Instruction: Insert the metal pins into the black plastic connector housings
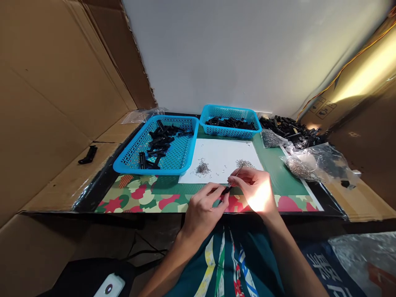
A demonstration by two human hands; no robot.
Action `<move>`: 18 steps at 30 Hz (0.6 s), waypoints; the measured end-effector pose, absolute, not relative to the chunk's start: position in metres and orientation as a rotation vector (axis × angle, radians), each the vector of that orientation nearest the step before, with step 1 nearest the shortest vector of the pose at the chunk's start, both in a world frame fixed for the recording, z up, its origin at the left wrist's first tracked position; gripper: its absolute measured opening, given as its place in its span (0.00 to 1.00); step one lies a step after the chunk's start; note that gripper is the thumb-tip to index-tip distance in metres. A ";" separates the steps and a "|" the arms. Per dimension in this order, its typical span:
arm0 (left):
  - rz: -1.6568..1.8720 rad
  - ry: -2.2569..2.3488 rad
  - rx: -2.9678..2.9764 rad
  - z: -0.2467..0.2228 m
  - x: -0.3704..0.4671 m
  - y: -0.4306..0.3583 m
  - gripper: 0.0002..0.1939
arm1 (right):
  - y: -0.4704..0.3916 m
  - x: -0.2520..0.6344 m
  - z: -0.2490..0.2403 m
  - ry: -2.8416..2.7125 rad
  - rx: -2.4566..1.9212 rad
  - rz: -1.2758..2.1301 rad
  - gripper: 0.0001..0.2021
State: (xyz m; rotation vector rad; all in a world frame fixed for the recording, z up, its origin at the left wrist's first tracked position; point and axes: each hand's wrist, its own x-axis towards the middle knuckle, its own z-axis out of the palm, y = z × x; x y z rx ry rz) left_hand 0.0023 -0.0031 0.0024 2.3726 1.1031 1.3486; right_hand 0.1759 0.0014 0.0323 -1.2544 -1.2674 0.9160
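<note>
My left hand (206,203) is closed round a small black plastic part (227,190) close to the table's front edge. Beside it, my right hand (252,185) pinches a thin metal tool (239,171), its lower end at the black part. Both hands nearly meet over the patterned mat. Behind them lies a white sheet (216,150) bearing two piles of tiny metal pieces, the left pile (203,167) and the right pile (245,164), which my right hand partly overlaps.
A large blue basket (185,167) with black parts stands left; a smaller blue basket (230,131) stands behind the sheet. Black parts (289,128) are heaped back right, near a clear bag of metal pieces (305,165). One black piece (88,155) lies on cardboard far left.
</note>
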 end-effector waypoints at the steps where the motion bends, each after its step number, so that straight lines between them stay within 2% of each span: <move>1: 1.348 1.102 2.373 0.002 0.002 -0.003 0.07 | 0.001 0.176 0.032 -1.270 -1.257 0.926 0.06; 8: 1.290 1.091 2.370 0.002 0.001 -0.004 0.07 | -0.002 0.177 0.035 -1.338 -1.272 0.930 0.07; 18: 1.205 1.092 2.363 0.004 -0.001 -0.004 0.08 | -0.010 0.173 0.034 -1.509 -1.283 0.711 0.09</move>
